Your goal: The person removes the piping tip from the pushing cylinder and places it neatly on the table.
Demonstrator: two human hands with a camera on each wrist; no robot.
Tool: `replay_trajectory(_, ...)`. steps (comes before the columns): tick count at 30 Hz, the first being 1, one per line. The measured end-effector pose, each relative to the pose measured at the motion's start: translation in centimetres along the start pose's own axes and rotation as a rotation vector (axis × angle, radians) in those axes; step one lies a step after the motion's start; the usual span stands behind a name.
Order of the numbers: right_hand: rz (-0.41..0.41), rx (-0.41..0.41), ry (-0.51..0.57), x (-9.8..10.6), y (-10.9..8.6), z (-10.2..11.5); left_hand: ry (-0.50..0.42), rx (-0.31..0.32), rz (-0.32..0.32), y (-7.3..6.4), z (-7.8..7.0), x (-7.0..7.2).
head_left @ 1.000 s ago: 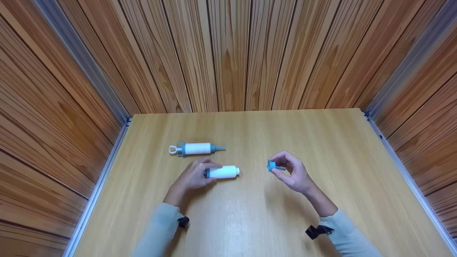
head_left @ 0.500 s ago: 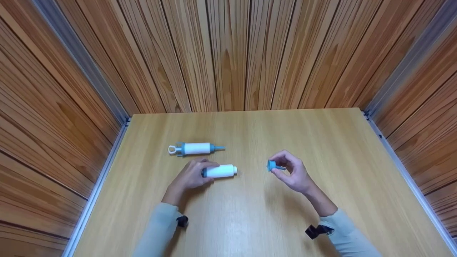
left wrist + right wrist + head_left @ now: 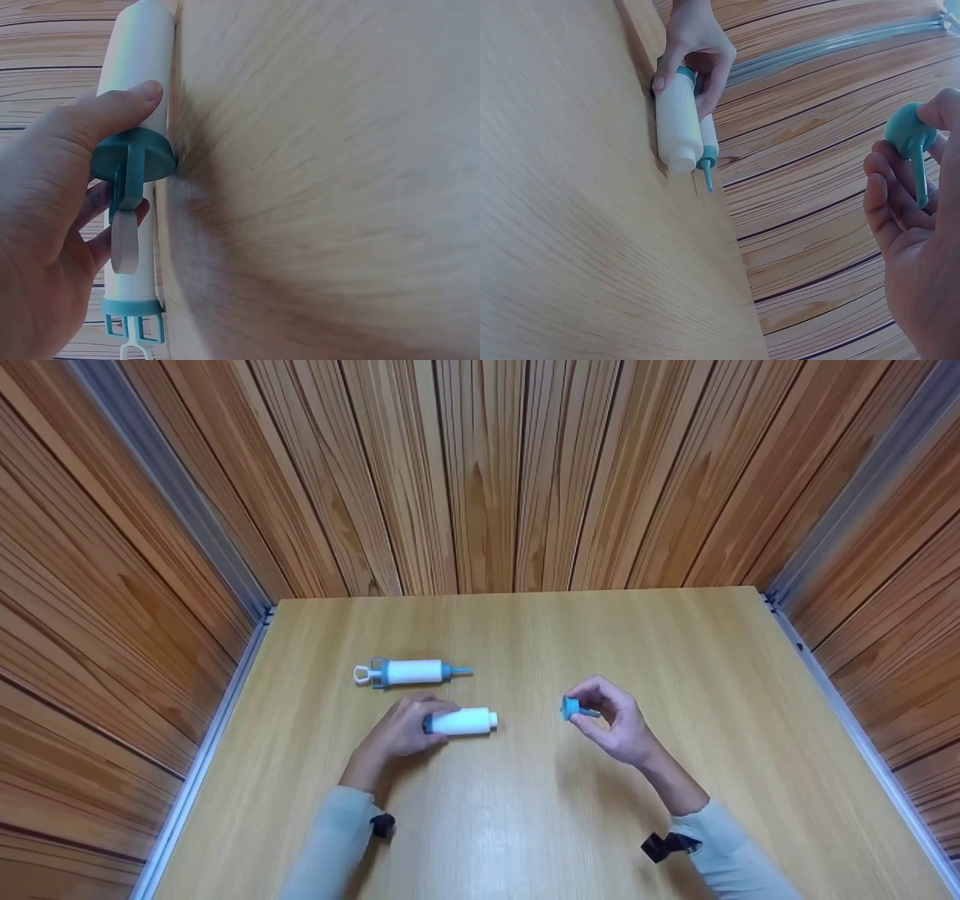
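Note:
My left hand (image 3: 405,729) grips a white plastic syringe (image 3: 463,721) by its teal collar (image 3: 154,154), thumb lying along the barrel in the left wrist view. Its plunger handle (image 3: 125,244) sticks out behind the collar, under the palm. The syringe lies low over the table, its bare stub end (image 3: 682,160) pointing right without a nozzle. Off to the right, my right hand (image 3: 619,724) pinches a teal nozzle cap (image 3: 570,708) between thumb and fingers, raised above the table. The cap's wide end faces the syringe, and its thin spout (image 3: 920,176) points back toward the palm.
Just beyond my left hand lies a second white syringe (image 3: 415,671) with its teal nozzle fitted, handle to the left. Wooden plank walls (image 3: 495,480) enclose the table (image 3: 510,825) at the back and sides, with metal rails (image 3: 214,735) along the side edges.
My left hand has shifted slightly to the left with the syringe, widening the gap to the nozzle cap. The right hand stays still, and the second syringe has not moved.

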State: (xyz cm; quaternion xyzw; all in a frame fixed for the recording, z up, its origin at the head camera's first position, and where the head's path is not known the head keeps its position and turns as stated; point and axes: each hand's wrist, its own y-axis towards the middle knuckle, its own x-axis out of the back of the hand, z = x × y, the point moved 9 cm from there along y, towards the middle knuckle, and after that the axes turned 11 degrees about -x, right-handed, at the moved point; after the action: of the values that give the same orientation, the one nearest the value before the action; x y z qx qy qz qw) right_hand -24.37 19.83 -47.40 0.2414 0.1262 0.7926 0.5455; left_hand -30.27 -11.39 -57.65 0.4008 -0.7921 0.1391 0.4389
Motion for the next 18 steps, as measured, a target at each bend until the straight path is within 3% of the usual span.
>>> replay_trajectory(18,0.007,0.022,-0.007,0.32,0.72,0.51,0.003,0.026,-0.003,0.08,0.09,0.06)
